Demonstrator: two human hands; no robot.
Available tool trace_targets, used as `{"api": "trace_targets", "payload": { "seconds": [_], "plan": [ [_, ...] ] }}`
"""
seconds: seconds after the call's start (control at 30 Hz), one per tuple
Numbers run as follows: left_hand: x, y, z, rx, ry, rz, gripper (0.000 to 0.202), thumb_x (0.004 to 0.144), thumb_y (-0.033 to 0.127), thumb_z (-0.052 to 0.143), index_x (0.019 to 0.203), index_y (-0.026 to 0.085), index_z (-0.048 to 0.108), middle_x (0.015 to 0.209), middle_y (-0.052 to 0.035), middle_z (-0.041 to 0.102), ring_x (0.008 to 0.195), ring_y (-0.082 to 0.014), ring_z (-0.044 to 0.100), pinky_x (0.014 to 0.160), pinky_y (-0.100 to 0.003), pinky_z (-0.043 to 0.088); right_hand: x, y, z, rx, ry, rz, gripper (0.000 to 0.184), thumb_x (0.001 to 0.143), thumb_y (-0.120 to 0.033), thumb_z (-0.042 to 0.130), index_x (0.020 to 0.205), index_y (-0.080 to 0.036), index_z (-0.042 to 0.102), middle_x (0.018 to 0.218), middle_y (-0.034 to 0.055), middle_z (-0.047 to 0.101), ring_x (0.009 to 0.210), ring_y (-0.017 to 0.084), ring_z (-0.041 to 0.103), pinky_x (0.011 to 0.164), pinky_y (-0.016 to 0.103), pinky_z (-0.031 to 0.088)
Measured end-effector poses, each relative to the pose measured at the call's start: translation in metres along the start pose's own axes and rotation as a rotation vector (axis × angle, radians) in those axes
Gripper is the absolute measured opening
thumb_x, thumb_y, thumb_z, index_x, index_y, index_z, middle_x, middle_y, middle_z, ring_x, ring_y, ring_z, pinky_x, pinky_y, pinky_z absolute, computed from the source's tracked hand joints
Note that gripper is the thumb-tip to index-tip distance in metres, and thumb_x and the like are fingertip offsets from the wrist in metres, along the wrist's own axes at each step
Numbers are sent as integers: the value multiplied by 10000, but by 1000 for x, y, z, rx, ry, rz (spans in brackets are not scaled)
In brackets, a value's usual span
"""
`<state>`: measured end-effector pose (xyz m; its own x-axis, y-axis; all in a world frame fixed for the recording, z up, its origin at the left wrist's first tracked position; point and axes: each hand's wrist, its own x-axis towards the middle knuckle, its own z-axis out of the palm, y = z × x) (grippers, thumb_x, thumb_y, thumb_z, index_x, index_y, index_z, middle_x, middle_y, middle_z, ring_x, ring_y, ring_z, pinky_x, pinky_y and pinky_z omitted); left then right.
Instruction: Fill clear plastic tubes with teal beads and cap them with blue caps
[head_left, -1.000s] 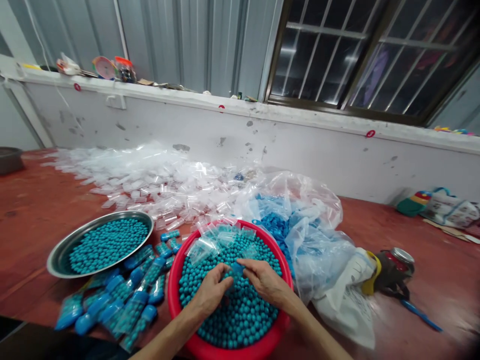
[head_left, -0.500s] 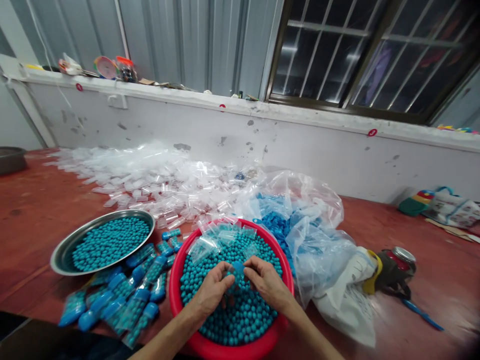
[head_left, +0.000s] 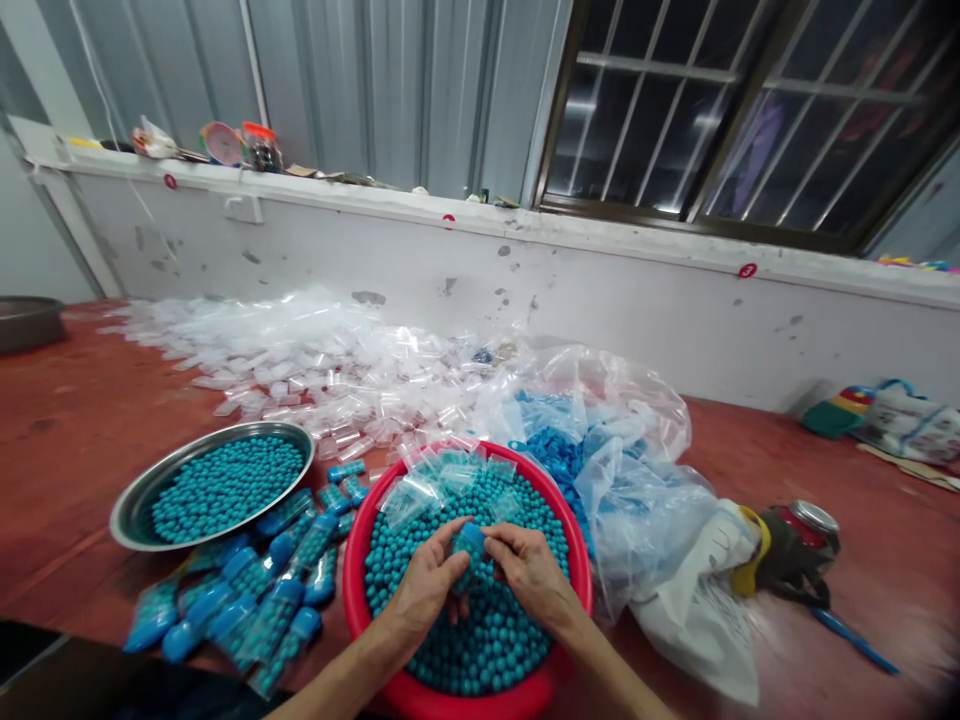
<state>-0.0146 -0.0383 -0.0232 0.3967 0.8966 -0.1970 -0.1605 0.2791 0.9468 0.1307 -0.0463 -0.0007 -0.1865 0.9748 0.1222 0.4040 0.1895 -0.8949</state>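
Both the left hand [head_left: 426,592] and the right hand [head_left: 531,572] pinch one small blue-capped tube [head_left: 469,546] between their fingertips, just above the beads [head_left: 480,640] in a red basin [head_left: 352,590]. Filled tubes [head_left: 255,600] and a metal tray [head_left: 121,518] lie left of the left hand. A plastic bag [head_left: 630,480] lies right of the right hand.

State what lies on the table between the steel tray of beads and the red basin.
A heap of bead-filled tubes with blue caps lies between the steel tray and the red basin, as the head view shows.
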Motion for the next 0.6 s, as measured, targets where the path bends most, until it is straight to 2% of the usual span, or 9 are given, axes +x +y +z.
{"api": "trace_targets", "payload": {
  "seconds": [0.17, 0.3, 0.4, 0.5, 0.6],
  "plan": [
    [0, 0, 0, 61, 89, 16, 578, 671, 451, 575, 1146, 163, 417, 487, 86, 450, 296, -53, 387, 293, -169, 254, -1, -4, -1, -178, -61, -187, 256, 853, -243, 394, 799, -194, 639, 643, -10, 560, 595, 123, 495, 590, 221, 375],
    [0, 0, -1, 84, 74, 13, 524, 684, 430, 546, 1119, 172, 407, 505, 86, 445, 300, -64, 406, 291, -170, 269, 1, -1, -10, -179, -104, -211, 226, 834, -243, 430, 790, -192, 645, 683, 2, 561, 673, 135, 515, 661, 240, 394],
    [0, 1, -1, 80, -18, -16, 512, 695, 441, 522, 1110, 180, 371, 541, 67, 496, 337, -90, 479, 317, -174, 319, 4, 8, -19, 32, -107, -65, 163, 748, -286, 544, 834, -196, 650, 678, -14, 532, 615, 123, 503, 591, 238, 420],
    [-1, 2, 0, 95, -93, -35, 470, 704, 428, 509, 1077, 184, 359, 562, 55, 522, 351, -93, 491, 323, -169, 318, 9, 17, -19, 324, 18, 148, 338, 649, -345, 622, 943, -179, 600, 697, -20, 537, 494, 99, 472, 455, 227, 414],
    [-2, 2, 1, 157, -68, -25, 444, 723, 410, 487, 1084, 185, 360, 540, 71, 484, 313, -70, 427, 302, -164, 268, 11, 18, -10, 349, 140, 186, 390, 644, -356, 618, 977, -157, 581, 734, 9, 584, 564, 140, 536, 515, 271, 463]
  ]
}}
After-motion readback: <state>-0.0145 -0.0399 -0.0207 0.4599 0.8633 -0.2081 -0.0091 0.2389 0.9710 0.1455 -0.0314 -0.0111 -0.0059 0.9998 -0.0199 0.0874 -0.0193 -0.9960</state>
